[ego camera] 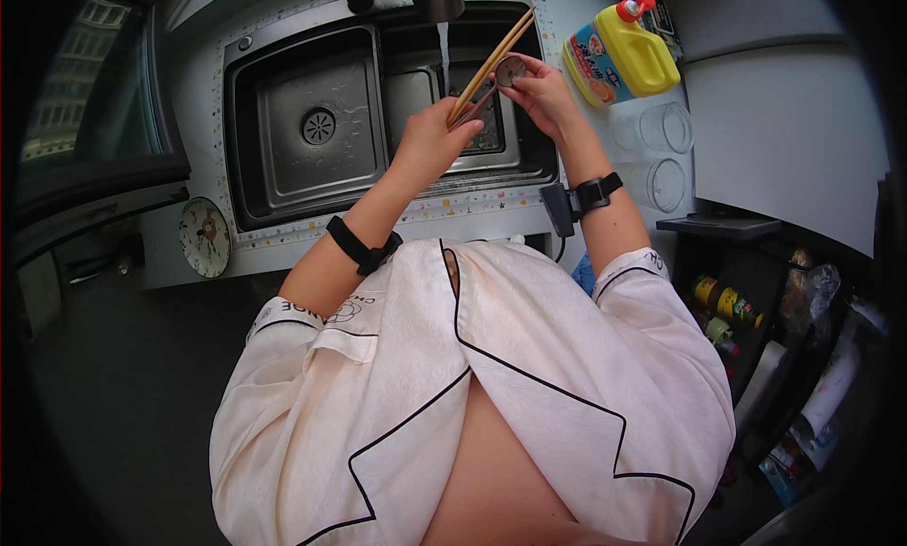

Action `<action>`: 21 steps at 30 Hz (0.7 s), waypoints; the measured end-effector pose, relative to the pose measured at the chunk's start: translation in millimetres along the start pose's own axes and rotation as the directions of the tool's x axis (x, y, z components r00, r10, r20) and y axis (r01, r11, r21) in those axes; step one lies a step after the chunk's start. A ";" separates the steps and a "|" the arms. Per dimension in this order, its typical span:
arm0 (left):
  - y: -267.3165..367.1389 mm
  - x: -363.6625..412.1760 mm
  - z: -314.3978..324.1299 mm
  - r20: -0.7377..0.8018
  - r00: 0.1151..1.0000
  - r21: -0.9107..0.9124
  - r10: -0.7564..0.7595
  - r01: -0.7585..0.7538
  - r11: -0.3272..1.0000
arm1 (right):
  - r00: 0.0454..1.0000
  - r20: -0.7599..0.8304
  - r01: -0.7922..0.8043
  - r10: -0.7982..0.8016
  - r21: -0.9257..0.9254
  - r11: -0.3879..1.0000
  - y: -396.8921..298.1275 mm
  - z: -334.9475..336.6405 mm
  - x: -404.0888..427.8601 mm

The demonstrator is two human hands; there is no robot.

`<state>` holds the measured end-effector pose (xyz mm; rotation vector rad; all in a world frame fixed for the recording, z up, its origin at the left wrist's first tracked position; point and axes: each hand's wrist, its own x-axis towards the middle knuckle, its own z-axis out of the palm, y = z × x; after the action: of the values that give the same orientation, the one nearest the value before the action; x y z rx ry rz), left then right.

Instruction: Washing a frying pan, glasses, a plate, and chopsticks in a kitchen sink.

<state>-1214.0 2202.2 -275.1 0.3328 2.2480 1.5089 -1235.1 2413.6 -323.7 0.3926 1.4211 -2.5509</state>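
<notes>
My left hand point(434, 141) is closed around the lower ends of wooden chopsticks point(496, 57), which point up and to the right over the right-hand basin of the sink point(382, 185). It also holds the handle of a spoon beside them. The round bowl of the spoon point(510, 72) lies between the fingers and thumb of my right hand point(542, 92). A stream of water point(444, 53) falls from the faucet point(438, 0) just left of the chopsticks. Both hands are above the basin, near its right side.
A yellow detergent jug point(641, 53) with a red pump stands right of the sink, above two clear glass jars point(666, 128) point(655, 185). A patterned plate point(205, 237) lies at the counter's left front. The left basin point(319, 156) has a drain. A shelf of packets stands at lower right.
</notes>
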 end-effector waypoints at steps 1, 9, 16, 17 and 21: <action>-1.4 0.8 -1.4 0.023 0.999 0.050 0.029 -0.030 0.998 | 1.000 -0.026 -0.005 0.004 -0.028 1.000 2.0 -0.7 0.3; 4.9 -4.1 -2.0 0.135 0.983 -0.101 -0.126 0.140 0.985 | 0.976 -0.201 -0.016 -0.080 -0.434 0.901 5.8 3.9 -0.9; -5.8 1.2 -8.4 0.280 0.942 -0.181 -0.184 0.240 0.954 | 0.988 -0.065 0.109 -0.140 -0.348 0.931 7.5 0.3 -6.9; -7.6 0.7 -8.2 0.280 0.942 -0.181 -0.184 0.240 0.954 | 0.988 -0.065 0.108 -0.139 -0.348 0.931 8.0 1.1 -6.1; -7.3 -1.0 -6.3 0.285 0.940 -0.192 -0.186 0.247 0.950 | 0.973 -0.145 0.067 -0.180 -0.570 0.819 12.8 -5.7 4.6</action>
<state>-1215.7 2193.8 -279.6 0.1948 1.8212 1.4862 -1234.8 2411.7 -338.3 0.4599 2.2417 -2.0671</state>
